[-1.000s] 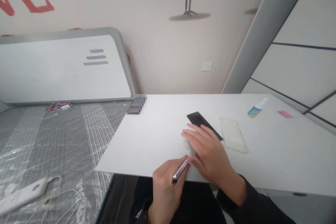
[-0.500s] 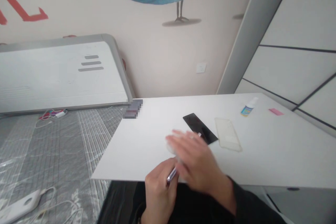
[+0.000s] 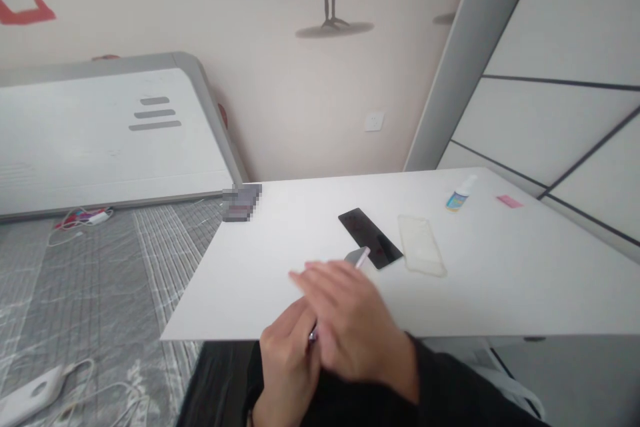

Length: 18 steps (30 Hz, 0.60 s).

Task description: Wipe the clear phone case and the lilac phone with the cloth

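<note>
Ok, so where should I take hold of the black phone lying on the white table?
Pinch the black phone by its two long edges, coming in from its far end, on the wall side. It lies flat on the white table, so the edges are the likely grip, and that end is free, whereas the right hand and a pen tip crowd its near end.

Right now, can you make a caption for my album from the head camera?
Left hand grips a pen near a black phone and clear case.
</note>
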### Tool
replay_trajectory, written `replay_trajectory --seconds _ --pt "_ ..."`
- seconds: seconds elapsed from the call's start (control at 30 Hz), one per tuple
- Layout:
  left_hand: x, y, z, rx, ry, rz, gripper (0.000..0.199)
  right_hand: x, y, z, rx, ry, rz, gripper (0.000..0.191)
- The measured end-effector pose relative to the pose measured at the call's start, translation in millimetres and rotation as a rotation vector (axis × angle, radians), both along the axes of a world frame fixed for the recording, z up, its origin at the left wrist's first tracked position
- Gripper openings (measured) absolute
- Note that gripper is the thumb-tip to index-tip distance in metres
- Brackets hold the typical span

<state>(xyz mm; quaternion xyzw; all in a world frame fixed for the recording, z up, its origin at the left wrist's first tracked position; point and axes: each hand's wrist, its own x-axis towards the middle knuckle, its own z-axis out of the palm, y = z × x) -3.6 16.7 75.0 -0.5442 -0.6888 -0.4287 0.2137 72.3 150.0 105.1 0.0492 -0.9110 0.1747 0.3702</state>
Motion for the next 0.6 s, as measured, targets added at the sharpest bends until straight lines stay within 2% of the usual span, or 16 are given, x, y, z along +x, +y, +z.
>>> replay_trajectory --seconds 0.07,0.13,0.23,0.37,0.43,0.5,0.57,0.6 --pt "-3 -1 1.0 0.007 0.002 -0.003 0.022 2 14 -1.3 -0.030 -0.048 -0.092 0.054" --pt "-4 -1 4.1 0.039 -0.033 -0.010 0.024 6 29 -5.8 -0.120 -0.060 -0.068 0.053" --pt "-1 0 11.0 0.086 -0.152 0.010 0.017 10 38 -17.9 -0.390 -0.053 0.064 0.051" --pt "10 6 16.8 0.187 -0.389 0.014 0.010 13 20 -29.3 -0.797 -0.124 0.192 0.056" --pt "15 11 17.6 0.221 -0.463 -0.020 0.010 14 8 -26.6 -0.980 -0.147 0.263 0.059" --pt "17 14 17.8 0.212 -0.422 -0.043 0.009 16 -3 -17.5 -1.140 -0.117 0.318 0.057" --pt "17 17 17.0 0.181 -0.330 -0.038 0.008 18 -11 -4.2 -1.226 -0.039 0.301 0.052" --pt "16 18 15.9 0.167 -0.296 -0.033 0.006 19 -14 2.8 -1.215 0.017 0.268 0.050"
